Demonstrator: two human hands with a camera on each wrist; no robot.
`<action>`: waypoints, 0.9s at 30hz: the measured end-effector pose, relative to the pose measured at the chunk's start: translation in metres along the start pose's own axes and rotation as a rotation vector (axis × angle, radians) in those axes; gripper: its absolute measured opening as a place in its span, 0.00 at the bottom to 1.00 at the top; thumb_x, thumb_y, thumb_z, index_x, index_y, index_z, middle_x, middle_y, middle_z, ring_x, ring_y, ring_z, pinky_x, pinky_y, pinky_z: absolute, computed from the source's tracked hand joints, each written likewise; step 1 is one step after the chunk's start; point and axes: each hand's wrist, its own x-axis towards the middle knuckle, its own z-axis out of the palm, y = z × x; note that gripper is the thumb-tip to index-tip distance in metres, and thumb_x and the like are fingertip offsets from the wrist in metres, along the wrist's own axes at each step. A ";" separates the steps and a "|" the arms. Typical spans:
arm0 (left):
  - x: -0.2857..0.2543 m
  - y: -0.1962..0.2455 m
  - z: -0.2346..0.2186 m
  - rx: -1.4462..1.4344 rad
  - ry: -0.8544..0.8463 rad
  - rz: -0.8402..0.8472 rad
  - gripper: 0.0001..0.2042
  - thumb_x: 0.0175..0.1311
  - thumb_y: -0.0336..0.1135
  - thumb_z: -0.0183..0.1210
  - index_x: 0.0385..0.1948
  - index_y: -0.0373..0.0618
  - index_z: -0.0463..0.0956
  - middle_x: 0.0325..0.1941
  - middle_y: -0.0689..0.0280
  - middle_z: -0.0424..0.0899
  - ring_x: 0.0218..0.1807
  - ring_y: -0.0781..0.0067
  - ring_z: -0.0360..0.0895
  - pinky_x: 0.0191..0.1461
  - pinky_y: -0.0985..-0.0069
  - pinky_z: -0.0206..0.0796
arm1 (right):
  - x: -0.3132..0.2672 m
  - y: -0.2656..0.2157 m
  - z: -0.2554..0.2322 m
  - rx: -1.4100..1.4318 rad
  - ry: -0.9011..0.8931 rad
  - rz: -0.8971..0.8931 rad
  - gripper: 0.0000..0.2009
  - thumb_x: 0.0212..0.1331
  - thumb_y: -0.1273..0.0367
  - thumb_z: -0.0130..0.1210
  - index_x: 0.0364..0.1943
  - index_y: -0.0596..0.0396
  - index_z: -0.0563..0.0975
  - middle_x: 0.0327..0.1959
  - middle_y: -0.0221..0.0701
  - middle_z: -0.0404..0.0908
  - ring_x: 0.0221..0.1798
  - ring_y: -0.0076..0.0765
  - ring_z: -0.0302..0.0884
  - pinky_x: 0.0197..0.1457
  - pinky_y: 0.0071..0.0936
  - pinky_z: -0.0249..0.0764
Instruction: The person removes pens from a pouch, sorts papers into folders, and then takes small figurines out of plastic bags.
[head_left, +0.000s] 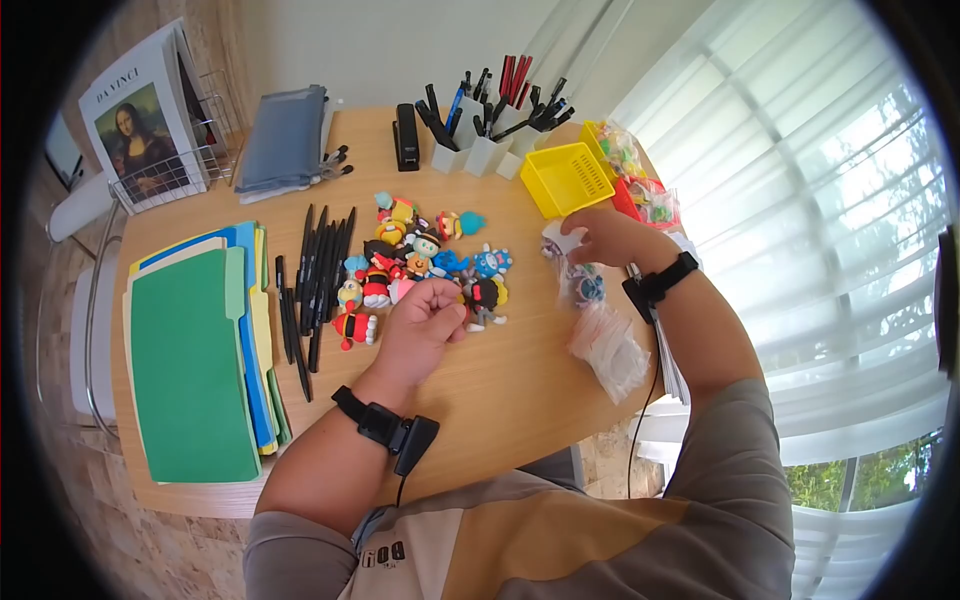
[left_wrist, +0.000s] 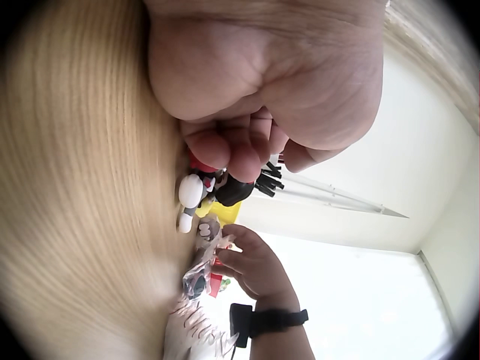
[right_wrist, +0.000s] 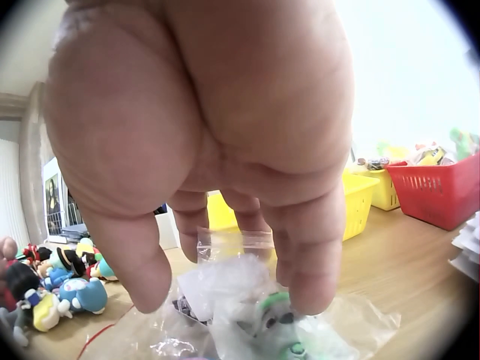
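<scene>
My left hand [head_left: 422, 325] lies at the near edge of a pile of small toy figures [head_left: 375, 285], its fingers loosely curled and nothing seen between them. Close by it is a black-haired figure [head_left: 485, 293], whose white shoes show in the left wrist view. Over clear plastic bags [right_wrist: 225, 300] at the right of the table hangs my right hand [head_left: 612, 240], fingers spread and pointing down around the top bag. One bag holds a grey and green figure [right_wrist: 277, 322]; whether the fingertips touch the plastic is hard to tell.
Black pens [head_left: 318, 280] and a green folder [head_left: 190, 370] lie at left. Behind stand a stapler [head_left: 406, 138], pen holders [head_left: 484, 155], a yellow basket [head_left: 566, 180] and a red basket [right_wrist: 435, 191]. More flat bags [head_left: 610, 352] lie near the right edge.
</scene>
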 end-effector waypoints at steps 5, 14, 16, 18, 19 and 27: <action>-0.001 0.005 0.004 0.016 0.009 -0.011 0.07 0.66 0.24 0.55 0.43 0.41 0.73 0.31 0.70 0.77 0.28 0.80 0.73 0.34 0.82 0.67 | 0.001 -0.008 -0.007 0.082 0.217 0.188 0.25 0.54 0.62 0.65 0.56 0.55 0.75 0.43 0.39 0.83 0.48 0.43 0.81 0.52 0.35 0.75; -0.001 0.002 0.000 -0.006 -0.002 -0.011 0.07 0.66 0.24 0.55 0.43 0.41 0.73 0.32 0.70 0.76 0.28 0.79 0.73 0.34 0.82 0.68 | 0.028 0.009 0.005 -0.138 0.228 0.150 0.18 0.60 0.56 0.54 0.46 0.54 0.81 0.43 0.42 0.84 0.48 0.50 0.80 0.53 0.40 0.75; -0.001 0.002 0.000 -0.008 0.004 -0.012 0.07 0.66 0.24 0.55 0.43 0.42 0.73 0.32 0.70 0.76 0.29 0.79 0.73 0.34 0.82 0.68 | 0.018 0.006 -0.002 -0.169 0.243 0.208 0.15 0.59 0.63 0.51 0.45 0.54 0.82 0.42 0.43 0.84 0.47 0.50 0.80 0.52 0.42 0.75; -0.001 0.002 0.001 -0.009 -0.003 -0.013 0.07 0.66 0.24 0.55 0.43 0.42 0.73 0.32 0.70 0.76 0.29 0.79 0.73 0.34 0.82 0.68 | 0.018 0.022 -0.001 -0.204 0.249 0.194 0.14 0.58 0.66 0.50 0.44 0.54 0.82 0.42 0.42 0.83 0.47 0.50 0.80 0.51 0.42 0.75; 0.000 0.002 0.001 -0.010 -0.005 -0.014 0.07 0.66 0.24 0.55 0.43 0.42 0.73 0.32 0.70 0.76 0.29 0.79 0.73 0.34 0.82 0.68 | 0.017 0.030 0.000 -0.237 0.256 0.181 0.14 0.57 0.68 0.49 0.44 0.55 0.82 0.42 0.42 0.83 0.46 0.50 0.81 0.51 0.42 0.76; 0.000 0.002 0.001 0.031 -0.003 0.004 0.07 0.65 0.23 0.55 0.43 0.40 0.73 0.32 0.69 0.76 0.28 0.79 0.73 0.34 0.82 0.68 | 0.032 0.077 0.010 -0.174 0.407 0.301 0.16 0.56 0.72 0.49 0.48 0.53 0.81 0.40 0.46 0.83 0.47 0.51 0.80 0.51 0.43 0.75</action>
